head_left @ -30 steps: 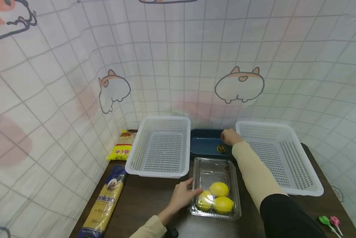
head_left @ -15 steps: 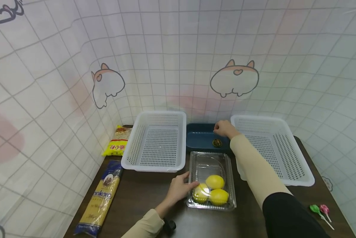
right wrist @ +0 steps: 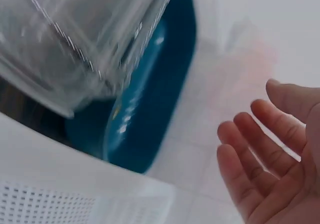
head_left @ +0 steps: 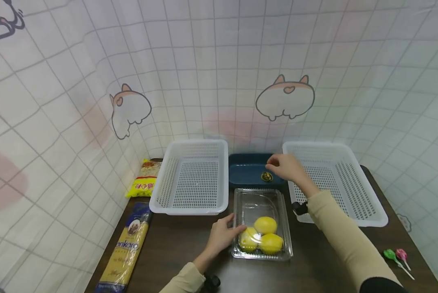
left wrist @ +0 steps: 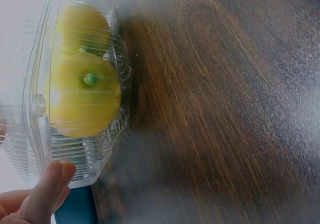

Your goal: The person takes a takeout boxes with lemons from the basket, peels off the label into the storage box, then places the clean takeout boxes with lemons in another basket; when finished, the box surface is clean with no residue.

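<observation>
A clear plastic clamshell box [head_left: 261,199] lies on the dark wooden table [head_left: 182,240] with three lemons [head_left: 265,225] in its near end. My left hand [head_left: 224,234] rests against the box's left side, fingers fairly straight; the left wrist view shows those fingertips [left wrist: 47,194] beside the box [left wrist: 75,159] and the lemons [left wrist: 82,99]. My right hand [head_left: 283,166] hovers over the right end of a dark blue tray [head_left: 246,173], fingers relaxed and empty. In the right wrist view its palm [right wrist: 270,159] is spread above the blue tray [right wrist: 150,109].
Two white perforated baskets flank the tray, one at the left [head_left: 189,211] and one at the right [head_left: 373,221]. A long pasta packet [head_left: 127,248] and a yellow snack bag [head_left: 144,185] lie at the far left. Two lollipops [head_left: 395,255] lie near the right edge.
My right hand has lifted off the tray's far right corner and drawn back a little toward me. The left hand stays on the lemon box.
</observation>
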`<state>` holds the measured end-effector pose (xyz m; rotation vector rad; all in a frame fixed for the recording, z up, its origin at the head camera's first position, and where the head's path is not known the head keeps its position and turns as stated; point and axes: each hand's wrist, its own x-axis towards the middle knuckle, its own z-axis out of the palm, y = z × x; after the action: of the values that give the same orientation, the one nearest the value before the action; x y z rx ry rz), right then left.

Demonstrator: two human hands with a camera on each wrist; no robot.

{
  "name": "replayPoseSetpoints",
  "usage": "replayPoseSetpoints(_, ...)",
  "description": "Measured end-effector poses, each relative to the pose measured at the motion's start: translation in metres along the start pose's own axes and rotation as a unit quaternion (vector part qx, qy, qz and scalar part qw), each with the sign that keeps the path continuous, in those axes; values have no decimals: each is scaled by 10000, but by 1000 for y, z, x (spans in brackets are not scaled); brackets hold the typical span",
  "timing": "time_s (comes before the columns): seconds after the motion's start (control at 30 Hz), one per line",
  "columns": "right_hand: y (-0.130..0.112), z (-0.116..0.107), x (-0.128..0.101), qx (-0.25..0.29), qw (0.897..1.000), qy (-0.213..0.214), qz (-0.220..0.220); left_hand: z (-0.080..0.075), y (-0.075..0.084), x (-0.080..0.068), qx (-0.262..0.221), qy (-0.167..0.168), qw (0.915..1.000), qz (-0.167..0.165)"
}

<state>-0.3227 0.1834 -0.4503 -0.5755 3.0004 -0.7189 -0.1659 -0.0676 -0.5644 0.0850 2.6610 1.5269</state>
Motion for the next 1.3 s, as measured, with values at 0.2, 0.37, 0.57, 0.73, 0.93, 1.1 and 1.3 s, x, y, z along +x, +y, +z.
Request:
replayPoseSetpoints(0.2,-21,6,-63,353,9974,624,58,3,-1,1,39,34,10000,52)
replayPoseSetpoints(0.37,-31,23,-106,496,9946,831,377,-4,-3,3,120,120,9998,138)
replayPoseSetpoints(0.57,-26,57,-148,611,9884,760,1168,-14,-3,3,103,110,9998,155)
replayPoseSetpoints(0.73,-17,79,-171,651,9793,262,1899,-11,-5,1,145,137,9998,24)
replayPoseSetpoints(0.93,-12,88,-182,1044,9673,-290,2292,-3,-6,-2,38,87,9999,-120)
replayPoseSetpoints(1.1,-11,90,-185,1264,9635,-418,2321,4,-5,-3,22,134,9998,-174)
replayPoseSetpoints(1.3,-8,89,-185,1501,9589,-394,2374,10,-2,-2,-17,205,9995,-232)
